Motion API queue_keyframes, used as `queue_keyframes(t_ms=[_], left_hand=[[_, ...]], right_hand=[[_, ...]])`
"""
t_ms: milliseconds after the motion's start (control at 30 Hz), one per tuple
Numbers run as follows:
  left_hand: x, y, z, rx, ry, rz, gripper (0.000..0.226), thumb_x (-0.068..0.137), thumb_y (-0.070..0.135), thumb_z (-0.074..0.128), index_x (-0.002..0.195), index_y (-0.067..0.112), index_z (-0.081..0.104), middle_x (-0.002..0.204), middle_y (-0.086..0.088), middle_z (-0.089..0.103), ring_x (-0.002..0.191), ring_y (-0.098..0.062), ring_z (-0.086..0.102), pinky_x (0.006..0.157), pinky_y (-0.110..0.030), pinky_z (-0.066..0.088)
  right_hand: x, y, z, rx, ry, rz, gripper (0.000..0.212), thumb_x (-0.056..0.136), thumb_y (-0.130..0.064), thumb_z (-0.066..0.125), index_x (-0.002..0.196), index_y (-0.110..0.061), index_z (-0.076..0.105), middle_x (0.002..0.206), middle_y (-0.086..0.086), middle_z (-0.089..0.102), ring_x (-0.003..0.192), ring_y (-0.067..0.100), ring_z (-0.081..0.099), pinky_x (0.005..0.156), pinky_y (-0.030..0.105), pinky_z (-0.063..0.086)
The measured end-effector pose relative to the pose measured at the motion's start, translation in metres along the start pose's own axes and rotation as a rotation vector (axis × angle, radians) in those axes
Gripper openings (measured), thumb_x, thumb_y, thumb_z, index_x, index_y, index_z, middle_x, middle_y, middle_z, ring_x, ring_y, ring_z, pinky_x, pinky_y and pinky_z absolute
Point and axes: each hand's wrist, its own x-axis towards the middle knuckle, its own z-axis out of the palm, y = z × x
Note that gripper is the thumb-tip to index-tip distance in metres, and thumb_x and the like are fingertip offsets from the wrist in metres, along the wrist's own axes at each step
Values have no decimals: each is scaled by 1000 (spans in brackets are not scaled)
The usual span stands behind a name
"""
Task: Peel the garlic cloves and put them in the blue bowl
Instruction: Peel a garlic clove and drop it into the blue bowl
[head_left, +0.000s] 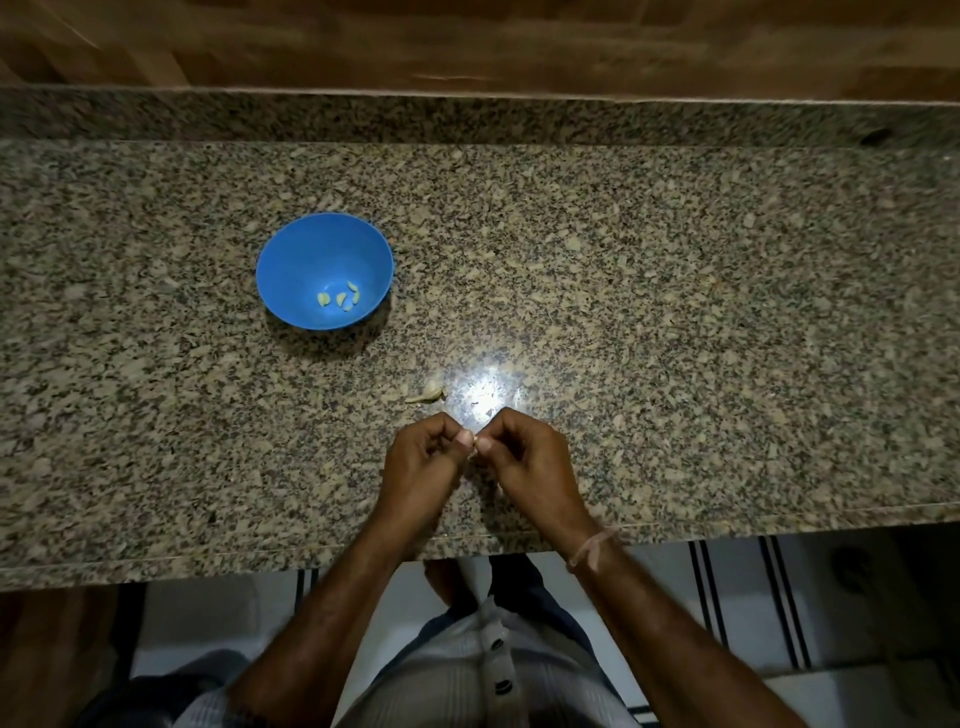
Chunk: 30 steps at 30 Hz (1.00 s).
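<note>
I have both hands low over the near part of the counter, knuckles up and thumbs meeting in the middle: my left hand and my right hand are each pinched narrow on the same garlic clove, of which I can see only a pale sliver between the thumbnails, so I cannot tell how much skin is left on it. The slip I worry about most is the clove popping out of that tight pinch as the skin gives; it is small and smooth, and on this polished stone it would skid, perhaps off the near edge to the floor below, since my hands sit close to that edge. The speckled granite would also hide a pale clove or a scrap of skin, and the glare spot just beyond my fingers makes that area harder to read. A dry scrap of peel lies on the stone just past my left hand; I judge it could cling to my fingers and ride along into the bowl. That blue bowl stands well apart, up and to the left, so the carry is a long reach on which a loose grip could drop the clove short. Inside it, four or five peeled cloves sit clustered on the bottom, toward the near right side; the rest of it is bare.
</note>
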Motion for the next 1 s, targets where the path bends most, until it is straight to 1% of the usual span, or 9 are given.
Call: queue_keyframes(t_ms=[100,167,333,467,667,767,833,933,1000], left_hand=[[4,4,-1,-221,-88,-284,33,105,12,58,74,19,71,64,-10,50,51,-18,37,44,-22,27],[6,2,0,-207,-105,-320,29,106,13,56,79,12,67,63,-6,50,53,-17,37,43,-23,26],[-4,-6,14,354,58,100,28,108,15,47,80,9,50,68,1,50,59,-11,43,55,-30,30],[-1,-9,18,668,103,180,21,109,16,42,89,17,44,79,1,51,67,-19,46,61,-35,30],[6,-1,18,138,14,-193,33,111,17,40,88,8,61,85,-11,66,78,-20,59,70,-34,41],[1,-2,23,485,56,8,26,112,21,37,89,14,49,77,3,52,68,-18,51,60,-36,33],[-1,-2,23,591,105,54,23,111,21,37,89,17,44,76,6,46,65,-16,45,58,-37,30],[8,1,25,296,52,-112,30,110,17,40,82,13,51,72,2,52,65,-14,48,57,-29,32],[9,6,25,168,-1,-176,36,111,18,40,77,15,52,71,2,54,65,-13,49,56,-26,33]], right_hand=[[4,1,-2,-239,4,-227,19,100,-10,67,82,-15,63,73,-9,56,67,10,51,61,24,36],[4,3,-3,-376,-26,-323,18,104,-13,61,86,-17,58,80,-10,50,75,14,47,67,27,33],[10,-2,0,-411,-95,-225,29,107,-16,50,82,-27,41,72,-15,39,67,6,39,61,24,27],[10,-3,4,-214,-114,22,37,108,-16,52,74,-28,46,64,-11,48,58,0,46,56,16,31],[7,1,7,-447,-32,-241,30,105,-9,51,83,-25,39,75,-10,39,71,13,38,62,30,24],[16,4,2,-287,-111,9,36,106,-15,54,72,-26,46,66,-11,47,64,10,45,61,29,32],[19,4,2,-156,-158,181,37,106,-20,56,69,-25,52,65,-10,53,64,10,49,64,31,39],[14,-3,5,-292,-77,63,31,105,-17,51,75,-21,47,65,-11,45,61,11,43,57,28,28],[11,0,3,-281,-68,50,29,105,-17,50,77,-17,48,65,-8,47,60,9,43,56,27,28]])
